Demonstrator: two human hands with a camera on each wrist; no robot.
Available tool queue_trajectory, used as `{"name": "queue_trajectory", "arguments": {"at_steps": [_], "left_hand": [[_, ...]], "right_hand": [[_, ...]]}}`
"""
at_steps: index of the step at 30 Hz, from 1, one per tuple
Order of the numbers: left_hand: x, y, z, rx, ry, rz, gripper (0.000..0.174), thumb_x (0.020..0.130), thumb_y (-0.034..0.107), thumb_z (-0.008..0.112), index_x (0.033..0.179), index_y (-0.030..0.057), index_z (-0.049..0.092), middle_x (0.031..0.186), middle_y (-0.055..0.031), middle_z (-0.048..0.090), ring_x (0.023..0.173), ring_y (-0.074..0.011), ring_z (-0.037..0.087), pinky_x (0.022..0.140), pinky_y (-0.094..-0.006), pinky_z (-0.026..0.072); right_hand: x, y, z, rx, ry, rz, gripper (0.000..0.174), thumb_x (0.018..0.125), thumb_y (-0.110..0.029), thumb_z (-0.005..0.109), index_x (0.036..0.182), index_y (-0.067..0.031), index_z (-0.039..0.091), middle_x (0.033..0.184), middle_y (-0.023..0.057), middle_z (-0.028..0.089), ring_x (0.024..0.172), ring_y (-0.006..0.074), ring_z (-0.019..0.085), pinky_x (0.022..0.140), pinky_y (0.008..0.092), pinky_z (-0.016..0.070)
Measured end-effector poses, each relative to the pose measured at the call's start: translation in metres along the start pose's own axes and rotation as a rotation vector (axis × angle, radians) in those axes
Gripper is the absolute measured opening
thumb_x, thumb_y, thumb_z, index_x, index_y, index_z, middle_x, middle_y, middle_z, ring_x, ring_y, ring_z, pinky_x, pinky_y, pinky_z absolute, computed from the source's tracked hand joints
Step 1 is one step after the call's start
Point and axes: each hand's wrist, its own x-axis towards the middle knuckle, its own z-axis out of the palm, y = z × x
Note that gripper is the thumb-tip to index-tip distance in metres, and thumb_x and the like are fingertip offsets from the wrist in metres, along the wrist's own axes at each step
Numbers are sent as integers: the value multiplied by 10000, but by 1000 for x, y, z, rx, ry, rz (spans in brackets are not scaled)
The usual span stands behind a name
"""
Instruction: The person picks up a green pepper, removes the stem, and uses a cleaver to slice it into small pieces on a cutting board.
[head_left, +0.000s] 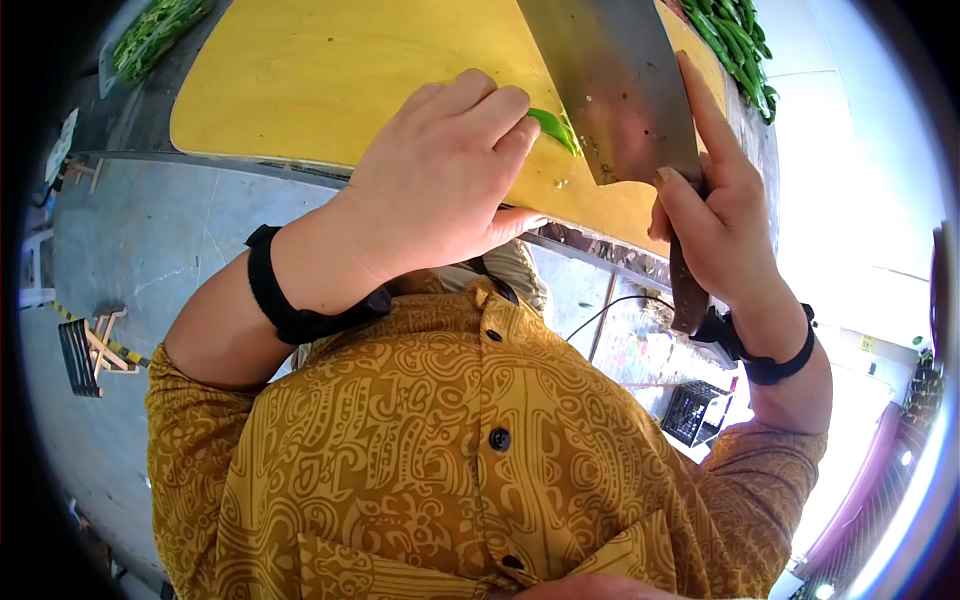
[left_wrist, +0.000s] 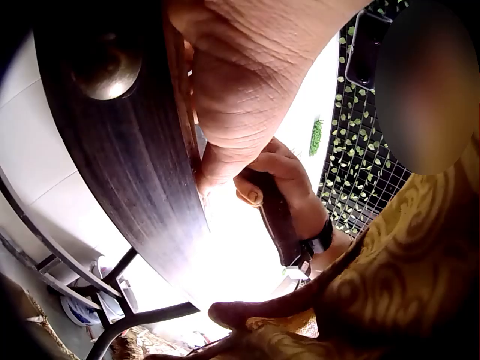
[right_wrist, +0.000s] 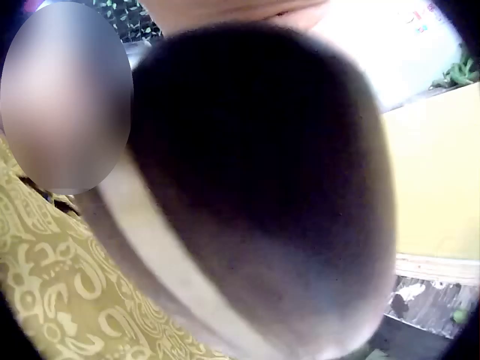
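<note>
An outdoor work spot in bright daylight: a grey concrete floor lies below, and a dark desk carries a large yellow wooden cutting board with rounded corners.

On the board's near right part lies a short bright-green bean pod. Its visible end touches the flat of a broad steel cleaver blade. The left hand covers the rest of the pod, fingers curled down and pinning it to the board, fingertips just beside the steel. The right hand grips the cleaver's dark wooden handle. Its forefinger stretches up along the blade's back and its thumb presses on the flat.

Heaps of long green bean pods lie at the board's far right and far left.

The main danger, as I judge it, is to the left fingertips. So little pod shows that the next cut would land almost against them. If the pod rolls or the knuckles drift from the blade's flat, the edge could meet skin. The outstretched forefinger also weakens the grip, so a heavy blade might twist. Bits of pod on the blade and board could make the pod slide.
</note>
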Motion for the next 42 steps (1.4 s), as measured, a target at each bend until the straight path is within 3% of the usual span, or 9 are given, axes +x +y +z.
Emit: {"name": "queue_trajectory", "arguments": {"at_steps": [8, 17, 23, 26, 29, 32, 42], "left_hand": [[0, 1, 0, 8, -7, -17, 613, 624, 309, 838, 1107, 19, 597, 1109, -82, 536, 1015, -274, 533, 875, -394, 466], [2, 0, -2, -27, 10, -7, 635, 600, 297, 844, 1108, 7, 596, 1106, -85, 536, 1011, -270, 538, 867, -390, 471], [2, 0, -1, -25, 10, -4, 619, 599, 289, 843, 1094, 6, 604, 1106, -81, 539, 1009, -262, 541, 858, -387, 474], [0, 1, -2, -6, 25, -1, 610, 609, 296, 838, 1096, 9, 610, 1102, -80, 540, 1015, -260, 539, 856, -385, 474], [-1, 1, -2, 7, 21, 3, 602, 624, 302, 832, 1104, 13, 614, 1103, -81, 540, 1025, -261, 534, 856, -384, 474], [-1, 0, -1, 0, 30, 10, 599, 636, 304, 827, 1112, 13, 611, 1109, -83, 539, 1035, -264, 531, 860, -385, 474], [-1, 0, -1, 2, 9, 2, 608, 647, 321, 826, 1116, 14, 590, 1114, -90, 534, 1036, -271, 530, 868, -390, 475]], "right_hand": [[1, -4, -3, -111, -79, -51, 734, 848, 48, 431, 1537, -103, 225, 786, 25, 623, 542, 50, 536, 521, 205, 452], [9, -7, -5, -198, -135, -46, 650, 867, 44, 416, 1499, -36, 284, 840, 40, 653, 544, 52, 537, 526, 214, 463], [14, -12, -1, -290, -177, -78, 685, 873, 46, 407, 1525, -71, 234, 761, -1, 598, 536, 51, 521, 523, 210, 455], [10, 0, 6, -235, -83, -112, 710, 867, 49, 408, 1535, -89, 215, 721, -12, 566, 526, 52, 515, 519, 212, 451], [8, 1, 6, -24, -46, 46, 726, 855, 58, 409, 1537, -92, 211, 724, -4, 576, 522, 54, 516, 518, 214, 452], [8, 4, 6, 6, -10, 48, 734, 845, 63, 407, 1537, -93, 217, 746, 12, 594, 525, 54, 522, 515, 215, 451], [9, -6, -2, -192, -83, -91, 730, 841, 35, 421, 1534, -116, 246, 730, 16, 617, 543, 61, 542, 532, 222, 464]]}}
